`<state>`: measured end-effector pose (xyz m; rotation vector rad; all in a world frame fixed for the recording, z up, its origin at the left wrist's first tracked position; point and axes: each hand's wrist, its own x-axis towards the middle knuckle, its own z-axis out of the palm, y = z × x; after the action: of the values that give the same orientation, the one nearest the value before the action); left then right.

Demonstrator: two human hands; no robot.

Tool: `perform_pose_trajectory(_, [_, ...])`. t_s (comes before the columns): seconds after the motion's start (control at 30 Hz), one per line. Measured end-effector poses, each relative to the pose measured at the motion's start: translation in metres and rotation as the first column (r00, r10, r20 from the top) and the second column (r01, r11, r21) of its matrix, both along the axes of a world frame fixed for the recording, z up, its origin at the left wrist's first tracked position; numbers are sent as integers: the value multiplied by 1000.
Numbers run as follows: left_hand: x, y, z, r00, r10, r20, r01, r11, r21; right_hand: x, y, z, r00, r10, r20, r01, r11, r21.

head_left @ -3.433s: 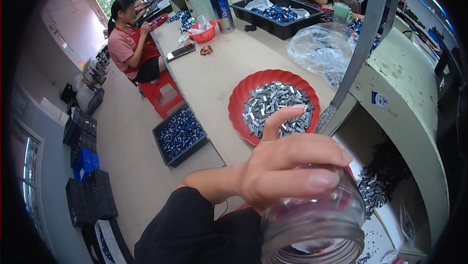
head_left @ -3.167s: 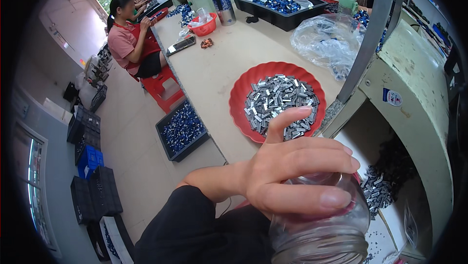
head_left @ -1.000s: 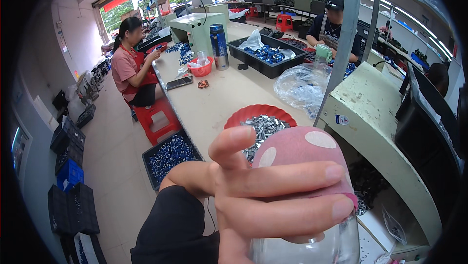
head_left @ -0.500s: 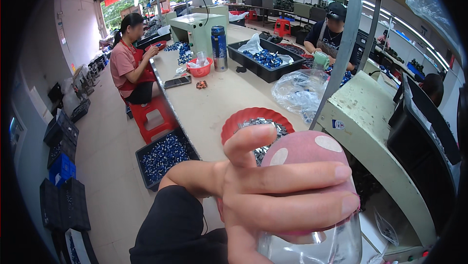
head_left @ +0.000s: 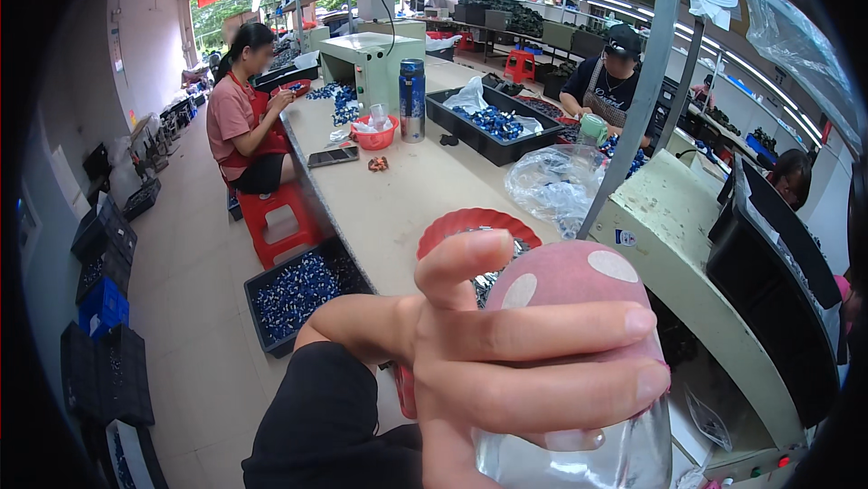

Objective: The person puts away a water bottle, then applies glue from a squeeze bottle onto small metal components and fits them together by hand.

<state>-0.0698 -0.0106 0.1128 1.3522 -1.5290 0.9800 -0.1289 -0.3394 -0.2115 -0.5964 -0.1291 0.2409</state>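
Observation:
Close in front of me, my left hand [head_left: 524,362] is wrapped around a clear cup [head_left: 624,457] with a rounded pink top [head_left: 561,277] marked with pale oval spots. Two fingers stretch across the pink part, while another digit bends above them. A further fingertip shows lower down, against the clear wall. Just behind the cup, a red scalloped bowl [head_left: 448,227] of small silvery metal pieces sits on the bench, partly covered by the hand and cup. My right hand does not appear.
The long workbench [head_left: 407,200] carries a blue flask [head_left: 412,100], phone [head_left: 333,156], red basket [head_left: 375,136] and black tray [head_left: 506,150] of blue parts. A metal post [head_left: 633,127] and pale green machine [head_left: 678,227] stand right. Two people work beyond; a parts crate [head_left: 262,335] is at floor level.
My view has shifted slightly, and the cup and hand now cover more of the red bowl. The grip looks the same. At far right, a person's head shows more.

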Motion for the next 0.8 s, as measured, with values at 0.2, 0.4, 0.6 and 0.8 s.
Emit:
perform_pose_trajectory(0.2, [-8,6,7,998,36,44,-36,999,-2,4,0,-4,1000,11,9,-12,1000,26])
perform_pose_trajectory(0.4, [-12,2,10,995,54,89,-54,999,1,4,-3,-6,1000,22,-23,-21,999,45])
perform_pose_trajectory(0.6, [-11,1,13,992,35,125,-34,999,-3,4,-2,-9,1000,19,-20,-17,995,99])
perform_pose_trajectory(0.8, [-7,-6,16,987,16,157,-15,1000,-6,26,-16,6,880,128,457,64,923,-380])
